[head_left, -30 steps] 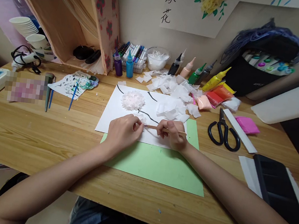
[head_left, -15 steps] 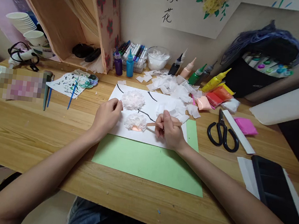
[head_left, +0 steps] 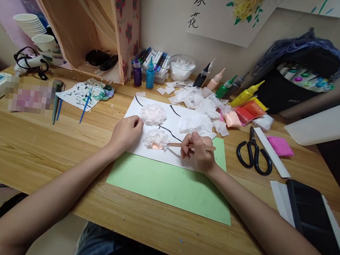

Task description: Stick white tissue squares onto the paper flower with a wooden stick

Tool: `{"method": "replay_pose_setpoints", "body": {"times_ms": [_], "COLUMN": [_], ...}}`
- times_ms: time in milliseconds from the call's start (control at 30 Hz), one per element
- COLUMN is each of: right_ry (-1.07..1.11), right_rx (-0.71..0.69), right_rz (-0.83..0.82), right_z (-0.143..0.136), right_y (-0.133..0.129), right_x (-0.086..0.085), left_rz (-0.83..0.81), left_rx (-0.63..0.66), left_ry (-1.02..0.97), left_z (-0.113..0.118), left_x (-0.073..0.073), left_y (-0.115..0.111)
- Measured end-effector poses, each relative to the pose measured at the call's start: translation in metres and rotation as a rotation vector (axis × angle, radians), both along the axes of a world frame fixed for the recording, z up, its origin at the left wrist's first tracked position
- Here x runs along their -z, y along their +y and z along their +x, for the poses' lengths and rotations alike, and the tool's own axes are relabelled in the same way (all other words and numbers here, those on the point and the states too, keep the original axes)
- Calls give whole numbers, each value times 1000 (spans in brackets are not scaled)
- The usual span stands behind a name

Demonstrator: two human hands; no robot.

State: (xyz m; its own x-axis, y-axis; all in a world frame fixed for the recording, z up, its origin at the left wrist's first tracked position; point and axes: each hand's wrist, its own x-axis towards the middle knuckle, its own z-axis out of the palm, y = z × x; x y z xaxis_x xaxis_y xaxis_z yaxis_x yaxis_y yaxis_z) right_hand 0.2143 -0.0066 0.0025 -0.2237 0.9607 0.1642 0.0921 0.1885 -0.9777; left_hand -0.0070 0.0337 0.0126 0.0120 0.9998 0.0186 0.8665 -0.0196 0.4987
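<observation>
My right hand (head_left: 198,151) is closed round a flat wooden craft stick (head_left: 175,144). The stick's far end touches the lower tissue-paper flower (head_left: 156,136), beside a patch of peach clay (head_left: 157,146) along its bottom edge. Above that sits a fuller tissue-paper flower (head_left: 153,114), pale pinkish white. Both lie on a white sheet (head_left: 169,156) with black curved lines drawn on it. My left hand (head_left: 128,131) rests at the sheet's left edge with fingers curled in; whatever they may hold is hidden. Under the sheet lies green paper (head_left: 168,188).
Loose tissue squares (head_left: 199,98) lie behind the sheet, near paint bottles (head_left: 225,87) and clay packets (head_left: 249,109). Black-handled scissors (head_left: 254,153) and a dark tray (head_left: 311,217) are on the right. To the left lie paintbrushes (head_left: 85,106) on a paint-stained sheet (head_left: 75,94).
The stick has turned to lie more level, its tip still at the lower flower. The fingers of my right hand have shifted slightly; my left hand stays by the sheet's edge. The whole view has shifted slightly.
</observation>
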Motion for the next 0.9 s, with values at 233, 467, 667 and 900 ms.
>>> {"method": "replay_pose_setpoints", "body": {"times_ms": [233,467,667,900], "right_ry": [-288,-113,52,-171], "right_rx": [-110,38,148,136], "right_rz": [392,92,-313,-578], "right_z": [1,-8,-18,-32], "right_y": [-3,-1,21,57], "right_x": [4,3,-13,-36], "left_rz": [-1,-10,6,-9], "left_rx": [7,3,16,13], "left_ry": [48,79,137,164], "left_z": [1,1,3,4], "left_x": [1,1,1,1], "left_y": [0,-1,-1,-2]}}
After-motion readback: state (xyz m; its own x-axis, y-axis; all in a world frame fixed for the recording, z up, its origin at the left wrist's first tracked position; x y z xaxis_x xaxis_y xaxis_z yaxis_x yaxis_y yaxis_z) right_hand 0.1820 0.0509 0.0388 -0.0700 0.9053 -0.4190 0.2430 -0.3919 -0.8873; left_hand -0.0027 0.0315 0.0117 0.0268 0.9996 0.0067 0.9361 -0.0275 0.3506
